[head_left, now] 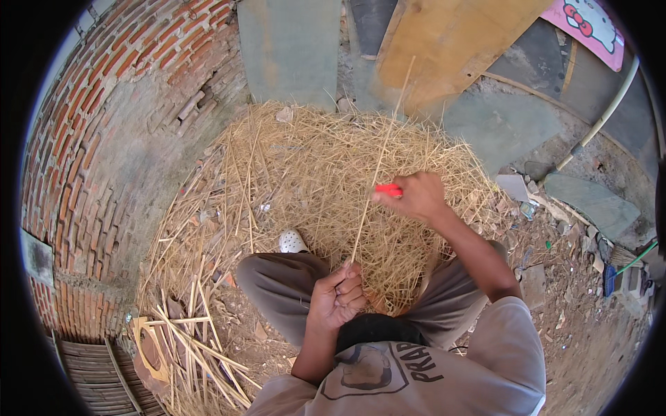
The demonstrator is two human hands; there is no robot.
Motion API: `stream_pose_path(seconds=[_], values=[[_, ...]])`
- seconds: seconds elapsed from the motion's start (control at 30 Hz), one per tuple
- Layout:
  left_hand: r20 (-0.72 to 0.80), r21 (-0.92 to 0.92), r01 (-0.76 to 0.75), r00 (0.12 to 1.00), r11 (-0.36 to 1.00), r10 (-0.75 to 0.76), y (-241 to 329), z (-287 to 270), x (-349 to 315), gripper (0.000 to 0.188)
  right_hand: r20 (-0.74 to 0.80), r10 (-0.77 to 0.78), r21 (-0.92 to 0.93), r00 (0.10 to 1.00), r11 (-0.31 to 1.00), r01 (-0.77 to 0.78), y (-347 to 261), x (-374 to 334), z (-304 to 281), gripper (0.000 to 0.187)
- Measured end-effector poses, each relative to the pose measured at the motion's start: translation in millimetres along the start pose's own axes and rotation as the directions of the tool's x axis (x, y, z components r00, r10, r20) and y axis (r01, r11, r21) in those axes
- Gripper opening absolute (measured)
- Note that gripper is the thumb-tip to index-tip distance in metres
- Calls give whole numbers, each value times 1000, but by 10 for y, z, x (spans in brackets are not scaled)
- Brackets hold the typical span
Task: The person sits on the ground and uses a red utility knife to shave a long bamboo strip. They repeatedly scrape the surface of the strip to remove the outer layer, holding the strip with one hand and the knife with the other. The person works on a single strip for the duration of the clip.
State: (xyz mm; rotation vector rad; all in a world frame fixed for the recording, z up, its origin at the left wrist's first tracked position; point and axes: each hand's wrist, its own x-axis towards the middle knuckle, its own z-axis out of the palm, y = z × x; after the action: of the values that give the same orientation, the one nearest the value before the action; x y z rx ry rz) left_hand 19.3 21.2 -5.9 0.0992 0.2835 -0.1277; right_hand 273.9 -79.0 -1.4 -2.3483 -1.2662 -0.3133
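Note:
A long, thin bamboo strip [386, 142] slants up and away from my lap, its far end reaching toward the leaning boards. Near its lower end, my left hand [338, 297] is closed around it above my left thigh. Farther up, my right hand [420, 195] grips a red tool [388, 190] whose end meets the strip. Any blade is hidden or too small to make out, so I cannot tell the tool's kind. Beneath the strip spreads a large heap of pale, curly shavings [326, 166], lying between and beyond my bent legs.
Longer bamboo sticks [208, 360] lie in a loose pile at the lower left. A worn brick wall [90, 159] rises on the left. Grey and tan boards [291, 55] lean at the back. A white perforated clog [293, 241] shows by my left knee. Rubble [555, 215] litters the right.

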Motion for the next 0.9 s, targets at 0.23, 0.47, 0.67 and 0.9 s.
stream_pose_path(seconds=[0.23,0.47,0.67,0.9], values=[[60,-60,-21,998,998,24,43,-25,-15,22,-26,-171,67,985,983,172,-254,-205,74,70],[59,-78,13,998,997,-9,7,-45,-33,23,134,-156,45,979,987,151,-249,-155,44,73],[78,-60,59,996,996,-54,-45,-124,-127,20,77,71,-7,995,997,-70,38,-37,109,75],[83,-89,55,995,995,-47,-42,-203,-243,18,135,-183,56,974,983,177,-350,-232,103,78]])
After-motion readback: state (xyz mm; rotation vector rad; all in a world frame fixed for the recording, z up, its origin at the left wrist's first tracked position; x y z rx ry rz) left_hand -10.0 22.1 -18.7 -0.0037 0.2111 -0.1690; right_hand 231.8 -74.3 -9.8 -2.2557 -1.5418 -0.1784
